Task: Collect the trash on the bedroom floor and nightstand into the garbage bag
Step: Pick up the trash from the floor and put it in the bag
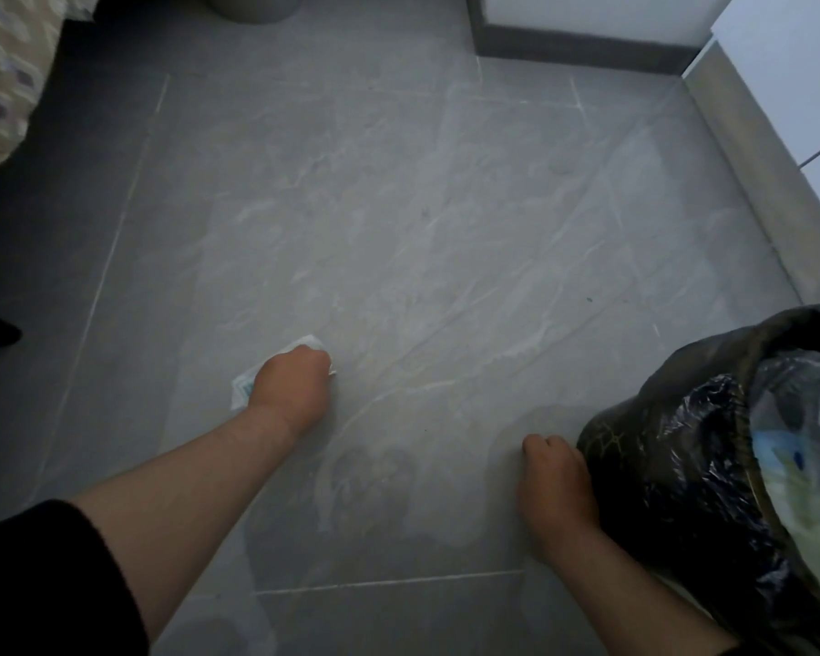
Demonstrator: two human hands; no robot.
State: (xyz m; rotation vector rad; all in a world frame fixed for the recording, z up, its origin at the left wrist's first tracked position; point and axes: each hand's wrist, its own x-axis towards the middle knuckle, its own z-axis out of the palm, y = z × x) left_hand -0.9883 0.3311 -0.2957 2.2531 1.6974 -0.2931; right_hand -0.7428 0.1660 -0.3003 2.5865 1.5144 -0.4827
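White scrap (243,386): crumpled, white with a bluish print on one corner, lying flat on the floor. Most of it is hidden under the left hand; one corner sticks out past the knuckles and another shows on the wrist side. This is the piece of trash being picked up, and it has not left the tiles yet.
Left hand (290,381): closed into a loose fist, knuckles up, with the fingers curled down onto the scrap and bunching it. The fingertips are underneath and I can't see them.
Why that grip: a thin, flat piece gives no edge to lift, so I'd guess the fingers are scrunching it into a wad first.
Right hand (557,485): fingers curled under, pressed against the near wall of the garbage bag. By the look of it, it is gripping a fold of the plastic.
Garbage bag (659,471): black and glossy, touching the right hand on its outer side and well apart from the left hand. Its mouth is turned up and gaping, with clear plastic and something blue-green already inside.
Why it sits there: held open and close by, it probably lets the left hand swing across and drop the scrap in with one short move.
Floor (398,205): grey marbled tile with pale grout lines. I see no other litter beyond the two hands.
Further out: a patterned bed cover (6,73) far beyond the left hand, and a pale skirting (753,191) beyond the bag.
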